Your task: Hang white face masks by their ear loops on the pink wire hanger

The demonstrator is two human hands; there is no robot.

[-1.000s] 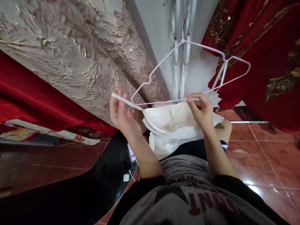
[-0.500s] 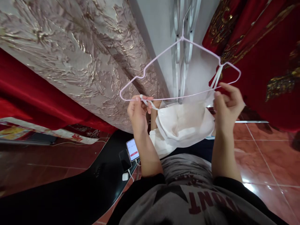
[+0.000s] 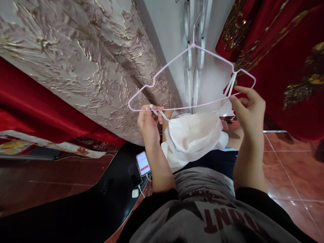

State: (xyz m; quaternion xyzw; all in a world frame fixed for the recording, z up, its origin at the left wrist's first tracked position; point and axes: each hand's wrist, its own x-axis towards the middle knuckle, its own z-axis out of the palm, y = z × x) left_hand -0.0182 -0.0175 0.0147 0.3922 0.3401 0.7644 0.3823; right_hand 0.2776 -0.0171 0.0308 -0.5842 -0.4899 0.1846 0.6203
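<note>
A pale pink clothes hanger (image 3: pixel 174 61) with a metal hook is held up in front of me. My left hand (image 3: pixel 150 118) grips the left part of its bottom bar, along with a white strap (image 3: pixel 165 115). Thumb and index finger of my right hand (image 3: pixel 249 104) close loosely around the bar's right end, beside another white strap (image 3: pixel 230 84) looped over the right notch. Both straps lead down to a thin white cloth garment (image 3: pixel 194 131), which hangs partly over my lap in soft folds. Its full shape is hidden.
Left of me, a black bench (image 3: pixel 101 195) bears a lit phone (image 3: pixel 143 163), a dark phone (image 3: pixel 134 174) and a white charger (image 3: pixel 135 193). Embossed pinkish fabric (image 3: pixel 101 60) and red cloth (image 3: pixel 273 67) hang around a white metal rack (image 3: pixel 188 60). Red tiles (image 3: pixel 291 162) cover the floor.
The hanger has shifted slightly left and down in view. My right forearm has swung a little outward, and the garment sits slightly lower at its right side.
</note>
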